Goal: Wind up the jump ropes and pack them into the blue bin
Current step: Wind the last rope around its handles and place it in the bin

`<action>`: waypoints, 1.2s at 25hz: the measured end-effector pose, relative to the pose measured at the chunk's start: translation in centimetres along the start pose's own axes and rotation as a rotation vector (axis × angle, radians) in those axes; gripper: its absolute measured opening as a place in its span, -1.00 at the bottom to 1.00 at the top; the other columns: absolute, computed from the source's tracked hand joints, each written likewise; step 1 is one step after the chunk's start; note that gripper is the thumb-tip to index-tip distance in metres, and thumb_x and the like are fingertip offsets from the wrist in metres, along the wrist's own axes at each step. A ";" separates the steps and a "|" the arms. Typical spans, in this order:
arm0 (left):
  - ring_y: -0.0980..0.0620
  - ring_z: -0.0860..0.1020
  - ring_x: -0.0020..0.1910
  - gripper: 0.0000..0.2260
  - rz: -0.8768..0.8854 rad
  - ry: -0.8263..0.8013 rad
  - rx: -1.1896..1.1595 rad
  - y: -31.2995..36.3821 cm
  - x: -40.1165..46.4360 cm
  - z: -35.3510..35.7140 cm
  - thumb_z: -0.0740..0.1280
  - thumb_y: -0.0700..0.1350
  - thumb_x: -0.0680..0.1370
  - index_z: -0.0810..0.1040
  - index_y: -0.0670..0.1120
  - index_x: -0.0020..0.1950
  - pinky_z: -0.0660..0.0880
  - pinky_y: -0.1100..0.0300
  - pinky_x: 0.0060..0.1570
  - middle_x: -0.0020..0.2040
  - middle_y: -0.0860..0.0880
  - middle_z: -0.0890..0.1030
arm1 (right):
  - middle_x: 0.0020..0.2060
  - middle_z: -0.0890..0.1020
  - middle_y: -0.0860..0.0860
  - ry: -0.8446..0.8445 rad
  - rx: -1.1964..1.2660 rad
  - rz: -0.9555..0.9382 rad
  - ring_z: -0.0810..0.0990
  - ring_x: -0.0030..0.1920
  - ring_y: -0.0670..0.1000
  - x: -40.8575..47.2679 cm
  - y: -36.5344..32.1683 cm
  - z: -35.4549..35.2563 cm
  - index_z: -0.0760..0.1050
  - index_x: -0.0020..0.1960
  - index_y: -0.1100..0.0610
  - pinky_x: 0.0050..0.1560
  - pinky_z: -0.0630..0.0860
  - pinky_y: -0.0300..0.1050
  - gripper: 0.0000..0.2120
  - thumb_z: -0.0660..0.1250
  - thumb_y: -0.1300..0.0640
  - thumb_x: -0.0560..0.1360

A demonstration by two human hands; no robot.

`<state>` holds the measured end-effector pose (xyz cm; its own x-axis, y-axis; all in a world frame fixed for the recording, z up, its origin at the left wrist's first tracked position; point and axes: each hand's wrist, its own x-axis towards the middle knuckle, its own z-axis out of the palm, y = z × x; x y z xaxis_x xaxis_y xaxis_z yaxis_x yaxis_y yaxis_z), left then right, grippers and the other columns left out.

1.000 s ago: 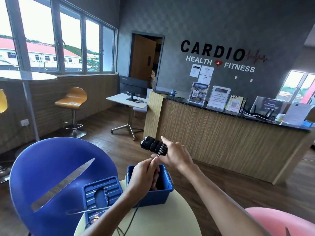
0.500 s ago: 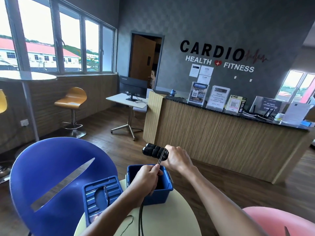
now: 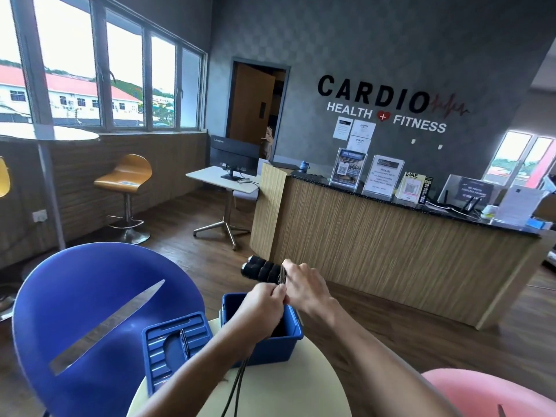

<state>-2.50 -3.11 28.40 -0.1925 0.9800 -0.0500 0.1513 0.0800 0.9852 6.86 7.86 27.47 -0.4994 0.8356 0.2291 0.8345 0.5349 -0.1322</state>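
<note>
From the head view, your right hand (image 3: 304, 288) grips the black jump rope handles (image 3: 261, 268), fingers curled round their near end. The handles lie close to level, their long axis running left to right, with the free ends pointing left and a little away from you, out past your knuckles. They sit in the air above the far rim of the blue bin (image 3: 293, 326), not touching it.

Your left hand (image 3: 264, 302) is just beside the right, touching it at the fingertips, and its fingers are pinched together on the black cord (image 3: 237, 386) where it meets the handles. From that hand the cord drops in two thin strands, runs down past your left forearm and off the bottom edge across the pale round table (image 3: 285, 386).

The bin stands open on the table's far side. Its blue lid (image 3: 168, 344) lies flat just left of it, overhanging the table edge, in front of the blue chair (image 3: 90, 290).
</note>
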 end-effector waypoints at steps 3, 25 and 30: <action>0.14 0.22 -0.66 -0.70 -0.023 -0.055 -0.067 -1.9 -0.7 -0.7 0.06 -0.06 0.68 0.41 -0.14 -0.18 0.14 0.30 -0.66 -0.58 0.06 0.30 | -0.24 0.65 0.05 0.011 0.112 0.047 0.66 -0.17 0.21 0.4 0.3 -1.1 0.39 -0.10 0.07 -0.24 0.48 -0.03 -0.73 0.38 -0.07 0.41; 0.07 0.45 -0.50 -0.63 0.179 -0.227 0.257 -6.5 -0.1 -6.6 0.10 -0.04 0.68 0.42 -0.15 -0.27 0.41 0.22 -0.42 -0.44 -0.09 0.54 | -0.16 0.63 -0.08 -0.186 0.353 -0.100 0.60 -0.12 -0.03 -0.5 -3.1 -2.8 0.52 0.04 -0.09 -0.15 0.48 -0.16 -0.69 0.51 -0.04 0.34; 0.33 0.45 -0.28 -0.86 0.339 -0.194 0.583 -8.4 4.2 -10.0 0.20 -0.13 0.64 0.52 -0.07 -0.04 0.41 0.35 -0.08 -0.22 0.16 0.54 | -0.10 0.64 -0.10 -0.355 0.395 -0.300 0.61 -0.07 -0.10 -2.0 -4.3 -4.9 0.54 0.04 -0.06 0.02 0.57 -0.04 -0.59 0.59 -0.16 0.30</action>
<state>-14.27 -1.46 21.55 0.1255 0.9787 0.1623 0.6782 -0.2041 0.7060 5.37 3.24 32.31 -0.8033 0.5954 -0.0152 0.5296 0.7025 -0.4754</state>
